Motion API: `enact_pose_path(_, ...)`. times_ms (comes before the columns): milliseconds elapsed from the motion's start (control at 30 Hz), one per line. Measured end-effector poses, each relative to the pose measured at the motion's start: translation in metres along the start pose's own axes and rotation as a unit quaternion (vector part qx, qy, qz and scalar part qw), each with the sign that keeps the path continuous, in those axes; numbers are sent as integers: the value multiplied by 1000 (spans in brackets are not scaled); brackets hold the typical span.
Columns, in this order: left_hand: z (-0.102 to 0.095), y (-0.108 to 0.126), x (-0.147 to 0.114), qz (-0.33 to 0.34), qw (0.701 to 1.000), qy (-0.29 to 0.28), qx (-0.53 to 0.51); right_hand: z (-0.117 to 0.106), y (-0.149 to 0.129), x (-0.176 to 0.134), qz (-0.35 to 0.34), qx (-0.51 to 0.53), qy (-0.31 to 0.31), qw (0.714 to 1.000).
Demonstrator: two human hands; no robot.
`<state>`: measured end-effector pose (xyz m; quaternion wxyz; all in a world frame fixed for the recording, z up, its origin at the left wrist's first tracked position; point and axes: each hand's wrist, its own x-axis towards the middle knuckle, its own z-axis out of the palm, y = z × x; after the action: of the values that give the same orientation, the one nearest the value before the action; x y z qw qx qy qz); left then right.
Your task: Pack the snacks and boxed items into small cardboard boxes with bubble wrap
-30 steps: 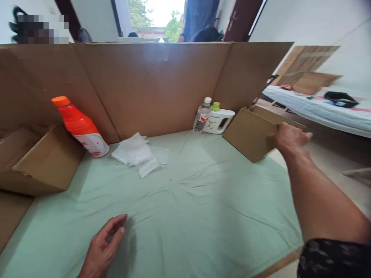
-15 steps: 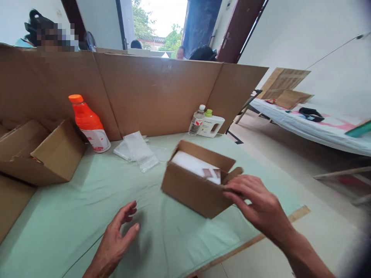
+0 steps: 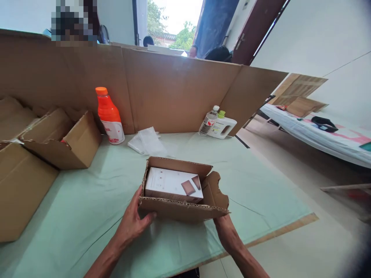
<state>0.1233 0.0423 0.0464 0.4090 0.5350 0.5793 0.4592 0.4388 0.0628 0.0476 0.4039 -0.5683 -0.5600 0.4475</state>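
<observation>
A small open cardboard box (image 3: 179, 210) is tilted toward me above the green cloth. Inside it lies a white printed carton (image 3: 171, 181) with brown squares on its top. My left hand (image 3: 135, 218) grips the left end of the cardboard box, thumb on the near wall and fingers behind the end. Under its right end is my right hand (image 3: 223, 224), whose fingers are hidden by the cardboard, so their grip cannot be seen. The flap on the right end of the box stands up, with a notched edge.
Larger open cardboard boxes (image 3: 72, 148) stand at the left. An orange-red bottle (image 3: 111, 119), bubble-wrap pieces (image 3: 152, 141), a clear bottle (image 3: 208, 121) and a white jug (image 3: 222, 127) sit along the cardboard screen (image 3: 185, 92). Behind the screen, people are partly visible. A bed (image 3: 348, 141) is at the right.
The cardboard box has moved left and nearer to me, and has turned. My left hand has closed on its left end; my right hand has gone from the top right edge to underneath.
</observation>
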Motion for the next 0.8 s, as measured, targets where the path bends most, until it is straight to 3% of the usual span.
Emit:
enact_pose_path(67, -13, -6, -7, -11, 998, 56, 10, 22, -12, 4, 2, 11, -29, 1000)
enact_pose_path(233, -71, -32, -22, -106, 975, 194, 24, 79, -56, 36, -49, 27, -198, 979)
enact_pose_path(367, -96, -54, -30, -160, 960, 227, 41, 102, -69, 83, -97, 1, -283, 954)
enact_pose_path(433, -92, -62, -34, -166, 954, 248, 37, 104, -71, 117, -109, -99, -255, 956)
enact_pose_path(533, -77, -68, -38, -181, 939, 289, 40, 109, -72, 173, -95, -268, -120, 951)
enact_pose_path(600, -68, -67, -39, -184, 937, 295, 36, 120, -71, 207, -72, -310, -55, 946)
enact_pose_path(733, -60, -63, -39, -181, 936, 297, 49, 140, -69, 248, -40, -299, -50, 952)
enact_pose_path(800, -59, -61, -40, -182, 936, 295, 65, 134, -71, 250, -38, -271, -62, 960)
